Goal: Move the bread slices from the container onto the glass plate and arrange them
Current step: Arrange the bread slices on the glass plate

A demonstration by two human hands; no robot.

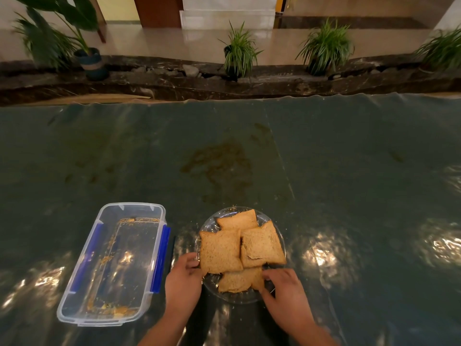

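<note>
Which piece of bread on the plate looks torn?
The right-hand slice. It has a ragged rip along its lower left side, while the far slice, the left slice and the near slice show no such tear.

Both forearms cut off at btm edge; glass plate [279,236] mostly hidden under bread.

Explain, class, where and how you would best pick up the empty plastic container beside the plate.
Probably grip the plastic container across its two long walls near the middle, by the blue clips, coming from above. It is long, narrow and open-topped, holding only crumbs, so both hands on the long sides should keep it level.
</note>
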